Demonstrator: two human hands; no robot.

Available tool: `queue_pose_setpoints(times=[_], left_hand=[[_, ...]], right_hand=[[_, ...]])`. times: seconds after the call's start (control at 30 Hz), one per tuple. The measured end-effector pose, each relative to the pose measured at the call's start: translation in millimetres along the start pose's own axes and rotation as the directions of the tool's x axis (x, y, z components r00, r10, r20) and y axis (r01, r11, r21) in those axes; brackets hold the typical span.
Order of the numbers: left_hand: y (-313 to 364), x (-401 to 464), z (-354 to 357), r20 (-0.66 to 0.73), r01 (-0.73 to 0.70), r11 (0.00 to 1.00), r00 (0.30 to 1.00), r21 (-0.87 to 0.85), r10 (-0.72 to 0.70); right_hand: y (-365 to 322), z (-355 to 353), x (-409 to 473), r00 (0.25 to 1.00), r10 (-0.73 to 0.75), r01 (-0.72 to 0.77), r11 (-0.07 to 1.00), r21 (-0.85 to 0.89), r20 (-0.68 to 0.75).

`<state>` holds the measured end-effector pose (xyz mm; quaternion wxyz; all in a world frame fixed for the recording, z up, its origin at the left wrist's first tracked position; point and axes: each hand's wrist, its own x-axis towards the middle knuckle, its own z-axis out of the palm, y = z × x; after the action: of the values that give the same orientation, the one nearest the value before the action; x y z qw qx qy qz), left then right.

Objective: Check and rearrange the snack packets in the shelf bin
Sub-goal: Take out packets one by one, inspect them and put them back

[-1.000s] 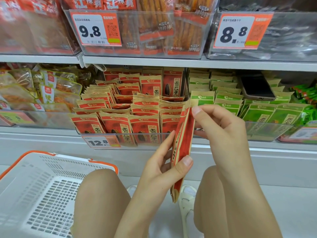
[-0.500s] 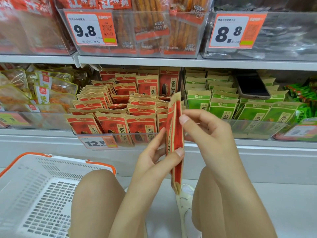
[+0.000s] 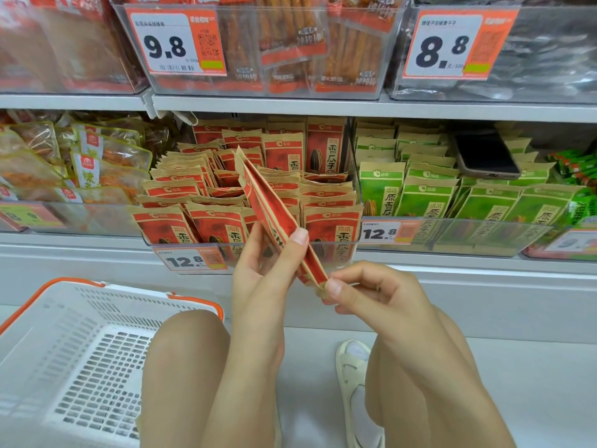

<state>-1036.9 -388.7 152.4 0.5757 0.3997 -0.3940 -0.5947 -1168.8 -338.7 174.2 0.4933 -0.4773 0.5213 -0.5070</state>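
A thin stack of red packets [image 3: 274,218] tilts in front of the clear bin [image 3: 252,250] at the shelf's front edge. The left hand [image 3: 261,273] grips its middle, thumb on the near face; the right hand [image 3: 371,292] pinches its bottom corner. The bin's tag [image 3: 190,260] reads 12.8; upper tags read 9.8 and 8.8. One phone [image 3: 484,156] lies on the green packets [image 3: 452,195].

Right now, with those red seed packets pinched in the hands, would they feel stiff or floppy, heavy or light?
Probably fairly stiff: the red sunflower seed packets jut up tilted without drooping, held only low down by the left hand and at the bottom corner by the right hand. Likely light, since fingertip pinches suffice. The flat paper-like faces look unlikely to roll, though they could slide apart.
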Motion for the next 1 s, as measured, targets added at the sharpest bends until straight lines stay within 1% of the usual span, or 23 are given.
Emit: queue_pose_setpoints(times=[0.27, 0.33, 0.43, 0.53, 0.67, 0.77, 0.83, 0.93, 1.0], left_hand=[[4, -3, 5, 0.032, 0.018, 0.999, 0.999, 0.029, -0.019], [4, -3, 7, 0.024, 0.003, 1.000, 1.000, 0.012, -0.003], [4, -3, 11, -0.028, -0.015, 1.000, 1.000, 0.004, 0.015], [1, -2, 13, -0.071, -0.058, 0.996, 0.996, 0.070, 0.063], [-2, -4, 13, -0.046, -0.079, 0.981, 0.995, 0.178, 0.089], [-1, -5, 12, -0.060, -0.075, 0.989, 0.995, 0.131, 0.084], [2, -6, 8, -0.046, -0.041, 0.996, 0.998, 0.074, 0.045], [5, -7, 0, 0.013, 0.014, 1.000, 1.000, 0.024, -0.015], [7, -9, -2, 0.025, 0.037, 0.999, 0.999, -0.004, -0.037]], right_hand=[[-1, -8, 3, 1.000, -0.001, 0.001, 1.000, -0.002, 0.007], [-1, -9, 3, 1.000, -0.001, 0.001, 1.000, 0.005, -0.011], [-1, -5, 2, 0.999, 0.006, -0.006, 1.000, 0.019, -0.042], [-3, 0, 1, 0.999, -0.001, 0.000, 1.000, -0.021, -0.049], [-4, 3, 1, 0.995, -0.013, 0.010, 1.000, -0.028, -0.102], [-1, -3, 1, 0.984, -0.008, 0.008, 1.000, 0.003, -0.177], [-1, -8, 1, 0.977, 0.018, -0.007, 0.999, 0.053, -0.214], [0, -15, 1, 0.972, 0.060, -0.038, 0.994, 0.101, -0.228], [1, -15, 2, 0.972, 0.076, -0.047, 0.990, 0.131, -0.220]])
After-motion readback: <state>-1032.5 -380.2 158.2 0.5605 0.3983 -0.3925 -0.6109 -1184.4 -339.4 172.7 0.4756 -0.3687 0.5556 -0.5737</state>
